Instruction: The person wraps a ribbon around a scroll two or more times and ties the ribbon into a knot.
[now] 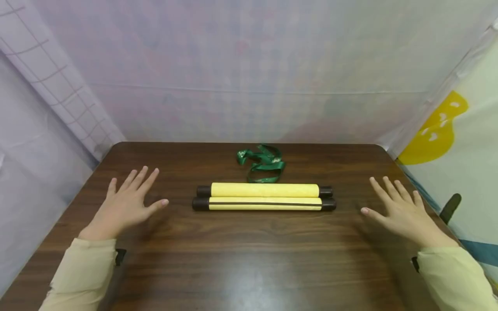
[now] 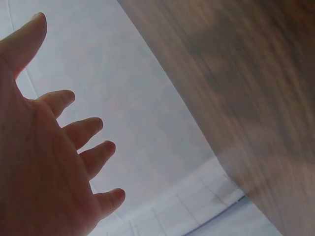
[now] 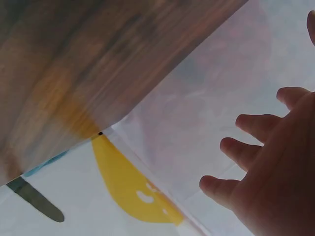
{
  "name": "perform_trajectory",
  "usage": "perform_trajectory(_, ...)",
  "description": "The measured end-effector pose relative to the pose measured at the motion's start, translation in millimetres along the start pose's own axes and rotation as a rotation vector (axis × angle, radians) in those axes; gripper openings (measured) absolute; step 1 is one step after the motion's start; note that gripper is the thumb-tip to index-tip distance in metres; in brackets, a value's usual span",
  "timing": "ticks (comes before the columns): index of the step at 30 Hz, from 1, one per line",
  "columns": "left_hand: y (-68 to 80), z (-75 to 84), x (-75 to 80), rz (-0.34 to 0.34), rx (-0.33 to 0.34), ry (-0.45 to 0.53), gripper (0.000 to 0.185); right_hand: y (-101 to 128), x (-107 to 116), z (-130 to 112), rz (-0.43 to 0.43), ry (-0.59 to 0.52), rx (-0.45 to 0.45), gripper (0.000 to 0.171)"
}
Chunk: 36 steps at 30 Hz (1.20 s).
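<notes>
Two yellow rolls with dark ends lie side by side across the middle of the table, joined like a rolled-up scroll [image 1: 264, 190]; a thin dark strip runs along the nearer roll. Behind it lies a loose, looped green ribbon [image 1: 264, 162]. My left hand [image 1: 126, 205] is left of the scroll, fingers spread, holding nothing. To the right of the scroll, my right hand [image 1: 402, 211] has its fingers spread too and touches no object. Each wrist view shows its hand, the left palm [image 2: 44, 162] and the right hand [image 3: 280, 162], with nothing in the fingers.
The brown wood-grain table [image 1: 256, 250] has rounded far corners. A pale curtain [image 1: 249, 65] hangs along its far edge, and white cloth [image 1: 31, 172] hangs at the left. On the right, cloth with a yellow shape [image 1: 435, 138] borders the table.
</notes>
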<state>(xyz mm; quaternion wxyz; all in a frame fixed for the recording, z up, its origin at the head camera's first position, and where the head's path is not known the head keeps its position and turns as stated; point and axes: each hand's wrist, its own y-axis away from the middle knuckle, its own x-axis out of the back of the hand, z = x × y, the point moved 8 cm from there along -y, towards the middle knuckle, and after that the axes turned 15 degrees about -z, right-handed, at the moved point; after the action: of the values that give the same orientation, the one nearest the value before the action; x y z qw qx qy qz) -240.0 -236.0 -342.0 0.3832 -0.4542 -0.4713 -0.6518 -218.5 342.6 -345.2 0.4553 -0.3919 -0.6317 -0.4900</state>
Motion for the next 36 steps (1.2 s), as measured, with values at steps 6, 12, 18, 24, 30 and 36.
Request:
perform_trajectory(6,-8.1,6.5,6.9,0.007,-0.013,-0.02,0.088,-12,9,-17,-0.002,0.011,0.026,0.086)
perform_trajectory(12,-21.6,19.1,18.5,0.017,-0.044,-0.039,0.087,-35,23,-40,-0.028,0.048,0.06,0.086)
perform_trajectory(18,-36.4,35.9,29.2,0.003,-0.064,-0.051,0.088,-60,35,-72,-0.047,0.125,0.104,0.084)
perform_trajectory(24,-55.2,51.0,31.2,0.008,-0.097,-0.066,0.089,-80,40,-103,-0.038,0.191,0.151,0.082)
perform_trajectory(30,-69.7,65.3,25.9,-0.025,-0.115,-0.055,0.088,-99,40,-130,-0.031,0.214,0.199,0.079)
perform_trajectory(36,-83.4,79.1,24.1,-0.034,-0.147,-0.06,0.084,-117,44,-153,-0.021,0.25,0.212,0.076)
